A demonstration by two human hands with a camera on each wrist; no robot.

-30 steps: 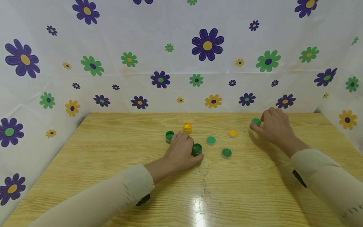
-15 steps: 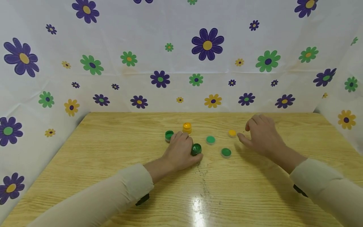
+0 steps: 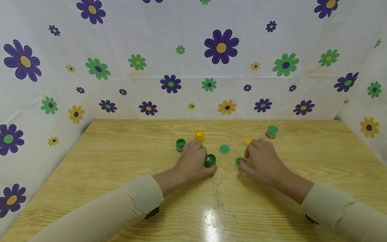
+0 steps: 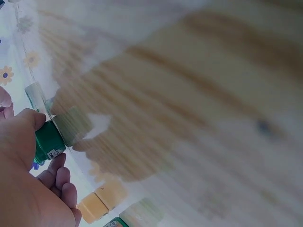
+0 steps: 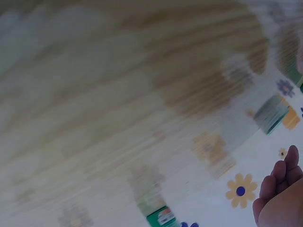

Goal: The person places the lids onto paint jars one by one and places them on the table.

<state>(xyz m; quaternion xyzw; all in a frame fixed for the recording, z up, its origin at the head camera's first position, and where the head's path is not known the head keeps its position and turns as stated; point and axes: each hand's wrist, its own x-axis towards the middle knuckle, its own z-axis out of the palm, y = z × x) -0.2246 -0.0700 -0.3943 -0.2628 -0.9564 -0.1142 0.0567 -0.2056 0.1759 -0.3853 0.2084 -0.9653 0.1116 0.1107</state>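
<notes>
Pot [image 3: 210, 160], glossy dark green with white markings, is standing on the counter [image 3: 127, 151], the left hand [image 3: 192, 163] clasping it; the right hand [image 3: 263, 163] is covering part of a green lid [image 3: 238, 161], its grip unclear

The head view looks forward and down across the table [image 3: 121, 151], while tilted wrist views skim it closely, the left sharing the held green jar [image 3: 210, 160].

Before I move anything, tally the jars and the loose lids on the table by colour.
Green jars: 3
Yellow jar: 1
Loose green lids: 2
Loose yellow lid: 1
Total: 7
</notes>
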